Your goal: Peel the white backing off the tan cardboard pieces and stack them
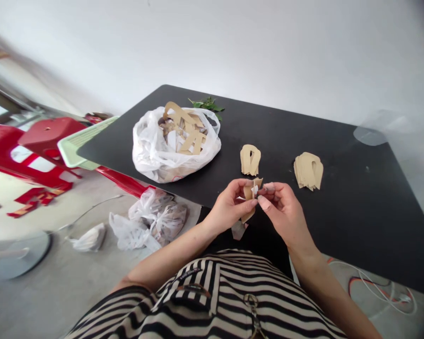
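My left hand (233, 203) is closed on a tan paper cutout (248, 214), thumb and fingers pinching it in front of my body at the table's near edge. A small white bit (255, 190) shows at the cutout's upper part, between the two hands. My right hand (282, 207) is closed too, its fingertips pinching at the cutout's right side; some fingertips look wrapped. Just beyond the hands lies a small stack of tan arch-shaped cutouts (254, 162). Another fanned stack of them (308, 172) rests farther right.
A white plastic bag (150, 157) full of tan and white pieces stands on the black table (353, 226), with green leaves (209, 104) behind it. Tied bags (151, 221) lie on the floor to the left, near red stools (49, 136) and a pale green basket (70, 150).
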{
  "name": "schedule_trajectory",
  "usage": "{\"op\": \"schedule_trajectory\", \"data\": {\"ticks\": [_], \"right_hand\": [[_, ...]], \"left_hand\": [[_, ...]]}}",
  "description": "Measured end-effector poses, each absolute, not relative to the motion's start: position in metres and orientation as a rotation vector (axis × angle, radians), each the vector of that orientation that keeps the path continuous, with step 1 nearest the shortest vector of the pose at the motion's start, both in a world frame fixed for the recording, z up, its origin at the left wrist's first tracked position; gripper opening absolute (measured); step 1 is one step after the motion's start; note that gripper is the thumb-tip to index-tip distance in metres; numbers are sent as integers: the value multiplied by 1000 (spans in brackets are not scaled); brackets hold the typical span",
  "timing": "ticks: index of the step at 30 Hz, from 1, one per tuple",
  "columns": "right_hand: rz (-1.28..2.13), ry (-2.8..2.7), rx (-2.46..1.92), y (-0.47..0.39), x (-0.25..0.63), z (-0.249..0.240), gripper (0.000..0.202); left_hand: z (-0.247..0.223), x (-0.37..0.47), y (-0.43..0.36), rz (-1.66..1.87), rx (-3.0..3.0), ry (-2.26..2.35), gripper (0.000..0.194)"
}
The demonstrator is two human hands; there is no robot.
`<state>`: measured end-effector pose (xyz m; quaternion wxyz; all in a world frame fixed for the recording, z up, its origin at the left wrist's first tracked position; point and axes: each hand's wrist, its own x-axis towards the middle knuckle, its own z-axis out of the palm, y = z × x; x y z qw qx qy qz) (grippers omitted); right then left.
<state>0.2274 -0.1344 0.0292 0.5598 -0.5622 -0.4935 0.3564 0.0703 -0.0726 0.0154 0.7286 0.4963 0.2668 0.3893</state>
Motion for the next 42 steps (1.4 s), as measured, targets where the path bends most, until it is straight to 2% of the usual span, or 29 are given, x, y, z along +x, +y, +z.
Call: {"op": "schedule_trajectory", "data": {"ticks": [5, 16, 25, 42], "right_hand": [[899, -1144, -1331, -130, 230, 30, 25], [975, -1061, -1275, -134, 227, 37, 22], [984, -1091, -1321, -135, 231, 34, 28], [1020, -1049, -1311, -135, 232, 35, 28]], "left_hand": [[12, 70, -73, 874, 1305, 656, 46], [12, 72, -74, 837, 1019, 503, 46], [14, 71, -74, 821, 1068, 515, 49], [16, 69, -73, 783, 1129, 538, 51]]}}
